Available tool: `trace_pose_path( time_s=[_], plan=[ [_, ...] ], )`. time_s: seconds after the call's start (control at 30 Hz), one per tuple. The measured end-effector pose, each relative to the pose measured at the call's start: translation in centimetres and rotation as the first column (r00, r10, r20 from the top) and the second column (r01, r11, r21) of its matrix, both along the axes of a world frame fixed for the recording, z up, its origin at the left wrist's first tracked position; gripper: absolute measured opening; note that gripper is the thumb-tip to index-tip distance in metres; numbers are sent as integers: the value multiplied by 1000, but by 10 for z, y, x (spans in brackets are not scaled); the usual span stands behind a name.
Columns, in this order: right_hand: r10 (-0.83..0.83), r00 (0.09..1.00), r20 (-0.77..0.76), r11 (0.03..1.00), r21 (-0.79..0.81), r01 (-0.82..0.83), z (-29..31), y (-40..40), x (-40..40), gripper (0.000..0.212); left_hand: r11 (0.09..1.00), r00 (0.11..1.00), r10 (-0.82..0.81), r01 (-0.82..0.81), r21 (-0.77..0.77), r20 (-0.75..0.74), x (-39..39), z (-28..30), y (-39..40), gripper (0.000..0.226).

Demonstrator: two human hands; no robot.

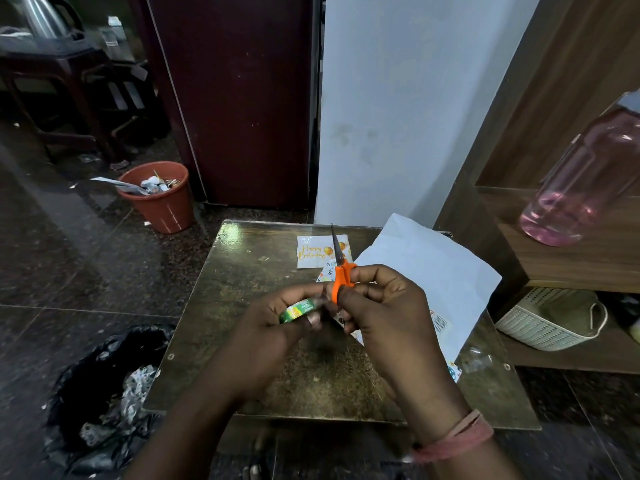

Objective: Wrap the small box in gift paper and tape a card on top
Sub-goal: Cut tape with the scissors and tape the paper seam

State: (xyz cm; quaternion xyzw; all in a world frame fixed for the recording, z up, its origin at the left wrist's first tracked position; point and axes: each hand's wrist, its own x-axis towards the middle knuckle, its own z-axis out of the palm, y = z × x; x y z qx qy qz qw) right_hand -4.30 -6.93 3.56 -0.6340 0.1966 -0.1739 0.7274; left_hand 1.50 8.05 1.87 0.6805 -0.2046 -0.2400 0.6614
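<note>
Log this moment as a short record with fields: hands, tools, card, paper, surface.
left hand: left hand grips a green tape roll
right hand: right hand holds orange scissors, blades pointing away, closed
card: Happy Birthday card flat at the table's far edge, untouched
paper: gift paper lies white side up on the right, partly under the right hand
surface: table
box: not visible

Terracotta plastic bin (157, 199) of scraps on granite floor beyond the table's far-left corner; black rubbish bag (104, 396) beside its left edge; pink bottle (585, 178), white woven basket (550, 323) on right-hand shelves.
</note>
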Motion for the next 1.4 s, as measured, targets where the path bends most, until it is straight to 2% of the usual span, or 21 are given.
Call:
trace_pose_path(
  time_s=[0.1, 0.27, 0.37, 0.47, 0.6, 0.7, 0.83, 0.93, 1.23, 1.4],
  plan=[
    [-9, 1000, -4, 999, -34, 9, 0, -1, 0, 11, 995, 998, -6, 1, -99, -56, 4, -5, 2, 31],
    [-22, 1000, 5, 999, -45, 22, 1, 1, 1, 11, 985, 992, -67, 49, -166, -104, 4, -9, 0, 44],
    [-30, 999, 15, 998, -49, 30, 1, 0, 2, 11, 992, 994, -46, 34, -118, -101, 2, -8, -3, 45],
    [-31, 999, 21, 998, -45, 32, 0, -1, 2, 11, 998, 995, -55, 52, -43, -79, 1, -5, -4, 32],
    [-56, 997, 46, 997, -42, 58, 1, -7, 1, 11, 999, 986, -21, 15, -34, -168, 2, -1, 0, 28],
    [-49, 997, 66, 998, -40, 52, 4, -9, 0, 12, 1000, 985, -11, 10, -6, -173, 5, -1, 4, 30],
    [-38, 997, 69, 997, -62, 42, 0, -2, 1, 10, 997, 977, 42, -53, -47, -211, 9, -5, 4, 23],
    [-35, 997, 70, 997, -67, 40, -2, 1, 2, 10, 993, 977, 45, -67, -99, -207, 9, -3, 6, 10],
    [-78, 994, 74, 995, -62, 82, -2, -2, 1, 11, 994, 951, -56, 25, -106, -305, 4, 5, 5, 38],
    [-103, 992, 77, 992, -63, 107, -4, -3, 2, 10, 985, 901, -49, -28, -170, -432, 3, 12, 8, 34]
  ],
)
